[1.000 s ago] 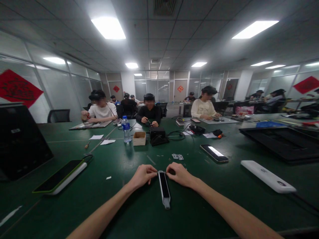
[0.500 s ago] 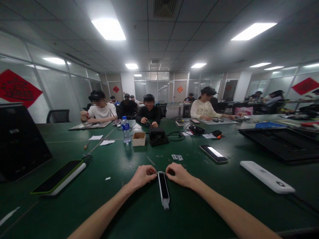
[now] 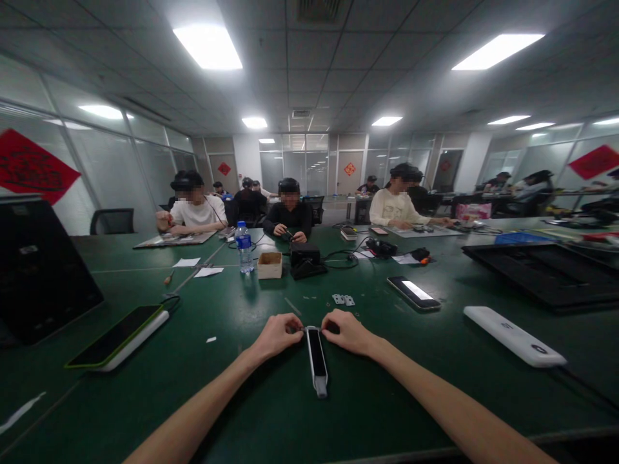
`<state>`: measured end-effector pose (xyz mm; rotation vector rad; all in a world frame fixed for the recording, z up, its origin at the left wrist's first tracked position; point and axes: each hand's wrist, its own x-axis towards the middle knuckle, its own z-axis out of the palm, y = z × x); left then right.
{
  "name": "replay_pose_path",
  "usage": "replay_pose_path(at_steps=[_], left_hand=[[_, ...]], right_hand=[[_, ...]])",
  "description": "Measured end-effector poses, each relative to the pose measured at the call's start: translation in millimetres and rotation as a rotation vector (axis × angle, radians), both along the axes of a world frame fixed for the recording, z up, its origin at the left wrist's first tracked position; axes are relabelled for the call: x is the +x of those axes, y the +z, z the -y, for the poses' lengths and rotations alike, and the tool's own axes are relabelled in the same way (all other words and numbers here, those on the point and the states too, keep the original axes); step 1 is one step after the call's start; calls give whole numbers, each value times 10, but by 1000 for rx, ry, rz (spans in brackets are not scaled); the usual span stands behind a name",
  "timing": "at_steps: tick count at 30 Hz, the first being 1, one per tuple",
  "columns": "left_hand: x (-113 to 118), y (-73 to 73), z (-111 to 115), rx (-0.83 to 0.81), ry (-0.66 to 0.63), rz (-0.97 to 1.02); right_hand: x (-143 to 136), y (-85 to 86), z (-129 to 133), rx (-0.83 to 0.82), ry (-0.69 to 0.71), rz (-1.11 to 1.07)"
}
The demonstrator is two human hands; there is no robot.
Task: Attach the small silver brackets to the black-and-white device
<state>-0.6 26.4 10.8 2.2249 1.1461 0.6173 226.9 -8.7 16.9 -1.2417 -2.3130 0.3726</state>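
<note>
A slim, long device with a black face and a white edge lies lengthwise on the green table, its narrower grey-white end toward me. At its far end my left hand is closed in a pinch on the left side. My right hand pinches in the same way on the right side, close to the device's corner. Both sets of fingertips are at or touching that far end. Whatever lies between them is too small to make out. Just beyond the hands are small metal plates with holes.
On the left lies a green-edged phone on a white power bank; on the right, a phone and a white power bank. Farther back stand a water bottle, a small box and a black stand. Co-workers sit opposite.
The view has shifted slightly, so the device and hands appear a little higher. Both hands keep their pinch at the device's far end, with the left thumb and fingers slightly rearranged.
</note>
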Motion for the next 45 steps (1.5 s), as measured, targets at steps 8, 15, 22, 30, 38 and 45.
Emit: replay_pose_path(at_steps=[8, 15, 22, 30, 38, 45], left_hand=[[-1, 23, 7, 2, -10, -34], [-14, 29, 8, 9, -8, -47], [-3, 32, 21, 12, -8, -29], [4, 46, 30, -17, -13, -16], [-8, 39, 27, -54, 6, -9], [-12, 40, 39, -162, -4, 30]], right_hand=[[486, 44, -237, 136, -172, 137], [830, -8, -359, 105, -281, 311], [796, -20, -348, 41, -253, 379], [650, -117, -412, 132, -368, 351], [538, -178, -577, 105, -379, 315], [530, -188, -602, 100, -374, 271]])
